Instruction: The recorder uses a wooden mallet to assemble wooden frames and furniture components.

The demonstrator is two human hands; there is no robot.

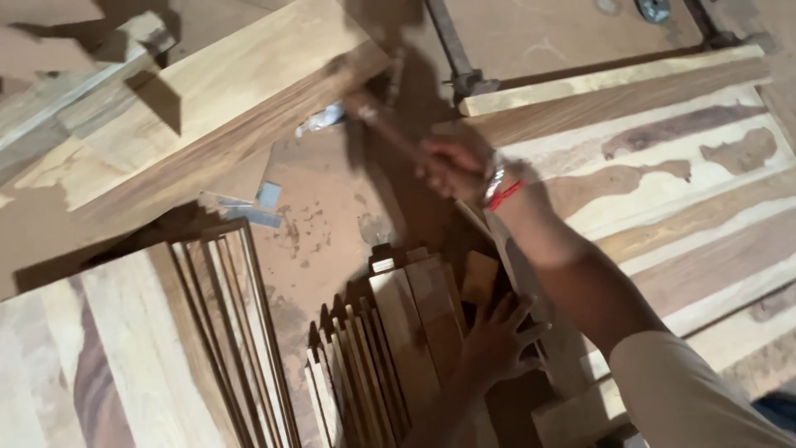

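Fingers of the right hand (452, 166) were clenched round the wooden handle of a hammer (377, 116), its head blurred beyond the knuckles; head-heavy and stiff, it was judged best gripped low on the handle. Left hand (497, 340) was spread flat on stiff, upright wooden slats (410, 332), holding nothing.

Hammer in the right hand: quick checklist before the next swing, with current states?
1. Right hand closed around the hammer handle: ok.
2. Hammer head sharp enough to judge where it aims: cannot tell, blurred.
3. Left hand flat on the stacked wood pieces: ok.
4. Left hand apart from the hammer head: ok.
5. Long plank close beside the hammer head; touching: cannot tell.
6. Glued panel clear of both hands: not ok, the right forearm crosses it.
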